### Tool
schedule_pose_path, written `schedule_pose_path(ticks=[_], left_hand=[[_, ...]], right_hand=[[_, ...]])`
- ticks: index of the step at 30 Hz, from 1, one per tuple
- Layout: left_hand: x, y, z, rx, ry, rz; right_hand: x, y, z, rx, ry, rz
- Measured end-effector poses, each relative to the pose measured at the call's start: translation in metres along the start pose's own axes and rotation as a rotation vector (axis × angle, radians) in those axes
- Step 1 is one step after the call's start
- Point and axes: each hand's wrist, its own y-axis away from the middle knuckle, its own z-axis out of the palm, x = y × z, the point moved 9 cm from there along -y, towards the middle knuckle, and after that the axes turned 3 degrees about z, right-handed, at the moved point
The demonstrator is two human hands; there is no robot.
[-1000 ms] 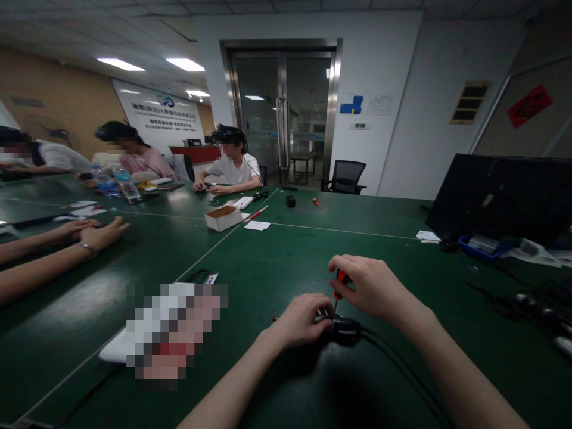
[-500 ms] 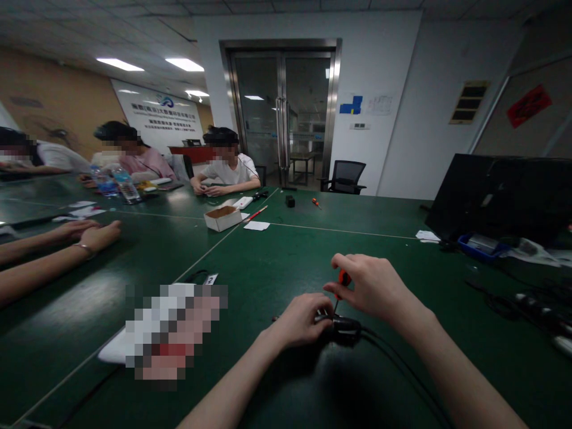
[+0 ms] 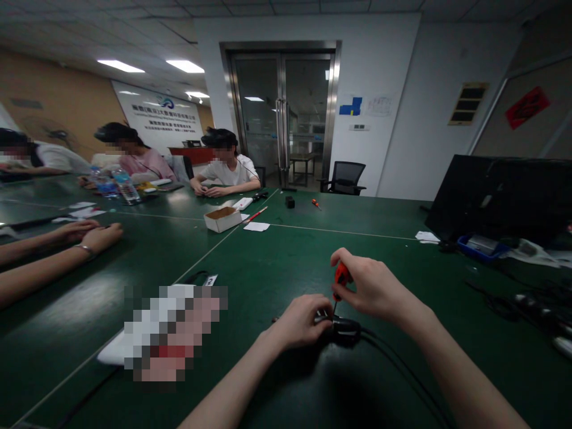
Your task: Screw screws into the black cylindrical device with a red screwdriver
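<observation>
My right hand (image 3: 367, 280) grips the orange handle of a screwdriver (image 3: 341, 277) between thumb and fingers. Its thin shaft slants down to a black corded device (image 3: 346, 329) on the green table. Fingers of my left hand (image 3: 306, 322) are closed round the left part of that device and hold it against the tabletop. A black cable (image 3: 393, 357) runs from its right end toward the table's near edge. My left fingers hide much of the device, so its kind is unclear.
Blurred-out white and pink items (image 3: 179, 333) lie left of my hands. Farther off are an open small box (image 3: 222, 219), a black block (image 3: 290, 202) and another orange screwdriver (image 3: 316, 204). A monitor (image 3: 500, 199) and cables stand right. A co-worker's hands (image 3: 96, 235) rest at left.
My right hand has shifted its grip on the screwdriver, with fingers slightly higher and more of the orange handle showing. My left hand and the device stay in place.
</observation>
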Motion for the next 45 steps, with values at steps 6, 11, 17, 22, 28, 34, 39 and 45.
schedule_pose_path(ticks=[6, 11, 17, 22, 28, 34, 39, 45], left_hand=[[0.000, 0.000, 0.000, 0.003, 0.006, -0.001], [0.001, 0.002, -0.001, 0.005, 0.034, -0.012], [0.001, 0.001, -0.001, 0.017, -0.008, -0.017], [0.000, 0.001, 0.000, 0.003, 0.004, -0.012], [-0.001, 0.001, 0.000, 0.010, 0.008, -0.005], [-0.001, 0.001, 0.000, 0.016, 0.004, -0.008], [-0.001, 0.001, 0.000, 0.024, 0.006, 0.008], [-0.001, 0.001, -0.001, 0.030, 0.003, -0.005]], right_hand=[[-0.005, 0.001, 0.005, -0.123, -0.344, -0.117], [-0.006, -0.003, 0.016, -0.241, -0.557, -0.105], [0.000, -0.006, 0.004, -0.019, -0.215, -0.026], [0.002, -0.004, 0.000, 0.041, 0.076, 0.028], [-0.001, -0.003, 0.000, 0.030, 0.076, 0.023], [-0.003, -0.001, -0.004, 0.014, -0.042, -0.034], [-0.005, 0.001, -0.004, -0.007, -0.218, -0.078], [-0.006, -0.003, 0.009, -0.094, -0.358, 0.005]])
